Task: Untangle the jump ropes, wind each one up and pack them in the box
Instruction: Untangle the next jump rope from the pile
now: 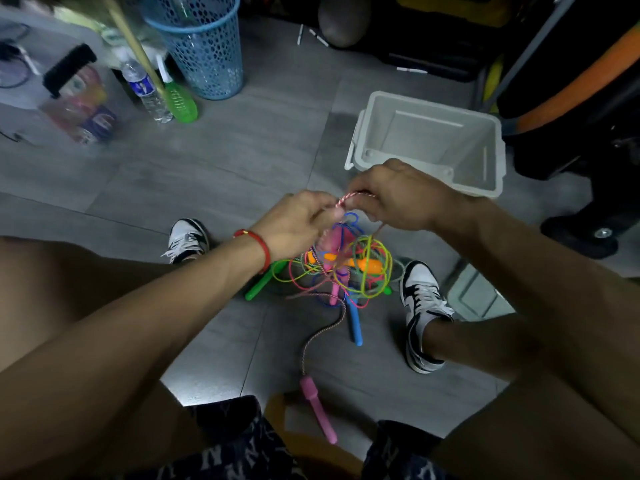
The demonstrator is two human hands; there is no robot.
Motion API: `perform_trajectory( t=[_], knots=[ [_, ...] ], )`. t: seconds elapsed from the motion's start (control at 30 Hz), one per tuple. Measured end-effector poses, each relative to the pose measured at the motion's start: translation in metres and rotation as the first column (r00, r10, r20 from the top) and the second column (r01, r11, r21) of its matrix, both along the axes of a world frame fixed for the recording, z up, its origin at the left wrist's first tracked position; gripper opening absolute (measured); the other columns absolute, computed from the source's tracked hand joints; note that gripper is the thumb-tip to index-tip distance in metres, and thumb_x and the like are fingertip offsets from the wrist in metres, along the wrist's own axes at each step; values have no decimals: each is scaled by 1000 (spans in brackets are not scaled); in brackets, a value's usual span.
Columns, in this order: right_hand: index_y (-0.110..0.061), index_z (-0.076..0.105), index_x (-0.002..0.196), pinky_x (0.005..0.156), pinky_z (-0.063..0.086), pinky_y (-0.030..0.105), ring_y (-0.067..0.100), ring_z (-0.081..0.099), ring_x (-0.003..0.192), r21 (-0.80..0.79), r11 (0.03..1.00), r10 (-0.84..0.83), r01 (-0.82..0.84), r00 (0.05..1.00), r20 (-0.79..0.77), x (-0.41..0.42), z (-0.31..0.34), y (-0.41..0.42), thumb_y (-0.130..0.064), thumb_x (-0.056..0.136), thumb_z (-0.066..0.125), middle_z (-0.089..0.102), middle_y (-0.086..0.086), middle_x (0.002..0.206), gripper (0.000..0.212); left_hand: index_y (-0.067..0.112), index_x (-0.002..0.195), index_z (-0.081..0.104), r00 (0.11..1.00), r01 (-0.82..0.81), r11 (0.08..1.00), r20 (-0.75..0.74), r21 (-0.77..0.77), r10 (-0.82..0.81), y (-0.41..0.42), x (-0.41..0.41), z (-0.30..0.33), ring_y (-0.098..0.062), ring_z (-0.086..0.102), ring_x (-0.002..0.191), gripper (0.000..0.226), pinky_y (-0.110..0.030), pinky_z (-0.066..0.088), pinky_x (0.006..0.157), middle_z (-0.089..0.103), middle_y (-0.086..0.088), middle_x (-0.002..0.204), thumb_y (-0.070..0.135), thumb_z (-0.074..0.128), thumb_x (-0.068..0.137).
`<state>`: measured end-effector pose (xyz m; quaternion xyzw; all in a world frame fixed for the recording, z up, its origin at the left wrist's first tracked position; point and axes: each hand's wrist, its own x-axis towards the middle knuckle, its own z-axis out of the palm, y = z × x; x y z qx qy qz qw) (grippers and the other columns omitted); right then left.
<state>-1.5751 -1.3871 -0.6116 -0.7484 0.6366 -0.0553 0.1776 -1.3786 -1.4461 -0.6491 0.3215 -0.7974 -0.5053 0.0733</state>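
Viewing from the head camera: a seated person works over a grey tiled floor (214, 174), both arms reaching forward.
Left hand (294, 223): fingers curled, pinching the pink-and-white braided rope (349, 197) at its raised stretch; a red bracelet (258, 245) sits on that wrist.
Right hand (394, 195): fingers curled, pinching the same braided rope just beside the left hand's pinch, the two grips nearly touching.
Tangle of jump ropes (346, 268): hangs directly below the two grips, lifted partly off the floor; yellow-green, blue, red and pink cords looped through one another.
Handles in the tangle: an orange handle (363, 265) lies below the right grip; a green handle (259, 284) juts out below the left wrist; a blue handle (355, 322) hangs lower still.
Loose end: the braided rope trails down from the tangle toward the person, ending in a pink handle (317, 408) lying on the floor between the knees.
Box (429, 143): pale grey, open, lying beyond the right hand, well apart from the tangle.
Shoes: a black-and-white shoe (420, 311) sits to the right below the grips, another (187, 239) to the left.
Background beyond the left grip: blue mesh basket (199, 43), water bottle (147, 90), green spray bottle (178, 98).
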Motion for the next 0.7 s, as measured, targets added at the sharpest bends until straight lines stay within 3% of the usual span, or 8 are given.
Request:
perform_trajectory(
  t=[0.1, 0.27, 0.37, 0.43, 0.5, 0.57, 0.63, 0.7],
  knots=[
    [-21, 67, 80, 77, 47, 32, 19, 60, 74, 115, 992, -53, 50, 998, 25, -22, -17, 0, -31, 96, 61, 58, -11, 62, 20, 25, 79, 63, 995, -49, 983, -90, -179, 33, -21, 4, 12, -18, 51, 57, 23, -33, 46, 61, 56, 1, 60, 29, 51, 99],
    [-15, 67, 74, 82, 48, 28, 23, 67, 81, 204, 974, -100, 96, 995, 9, -70, -64, 17, -20, 96, 55, 69, -1, 78, 26, 26, 73, 58, 837, -403, 913, -431, -67, 338, -55, 16, 22, -23, 53, 60, 26, -34, 44, 64, 58, 6, 58, 27, 47, 97],
    [-5, 70, 81, 64, 35, 9, 29, 71, 77, 30, 968, -251, 250, 968, 24, -85, -56, 12, -18, 97, 47, 69, 7, 74, 31, 19, 69, 63, 898, -419, 877, 38, -236, 439, -78, 33, 1, -32, 67, 74, 16, -42, 57, 73, 70, -12, 72, 29, 55, 78],
    [-10, 73, 93, 59, 39, 5, 21, 72, 67, -74, 941, -323, 332, 940, 112, -84, -31, 2, -17, 100, 52, 67, -1, 64, 23, 11, 77, 69, 762, -84, 953, 597, -291, 250, -75, 41, -5, -35, 69, 95, 8, -43, 57, 85, 73, -18, 92, 17, 64, 79],
    [-15, 73, 101, 62, 44, 11, 20, 71, 63, -157, 957, -224, 245, 965, 139, -69, -6, -6, -23, 102, 53, 67, -2, 65, 21, 5, 90, 68, 590, 182, 960, 805, -211, 65, -66, 41, -7, -34, 64, 109, 15, -38, 53, 93, 70, -17, 105, 19, 64, 86],
    [-18, 71, 105, 74, 49, 28, 25, 69, 78, -229, 969, -77, 93, 994, 79, -46, 11, -10, -31, 103, 51, 72, 3, 81, 24, 10, 130, 57, 755, 89, 983, 654, -159, 37, -50, 32, -4, -30, 54, 126, 45, -30, 44, 104, 58, -13, 134, 29, 69, 91],
    [-21, 70, 107, 78, 51, 39, 32, 66, 91, -246, 969, 3, -6, 1000, -11, -23, 18, -12, -43, 101, 43, 73, 7, 92, 35, 16, 145, 43, 977, -69, 996, 208, 64, 54, -29, 12, 5, -18, 54, 127, 70, -21, 42, 102, 56, -6, 136, 29, 76, 85],
    [-27, 67, 108, 77, 52, 42, 37, 64, 97, -243, 970, -17, -4, 997, -80, -7, 18, -15, -50, 98, 37, 72, 10, 97, 40, 20, 129, 53, 992, -51, 973, -102, 226, 76, -14, -10, 15, -10, 65, 98, 40, -18, 51, 85, 67, -5, 107, 21, 69, 93]
  ],
)
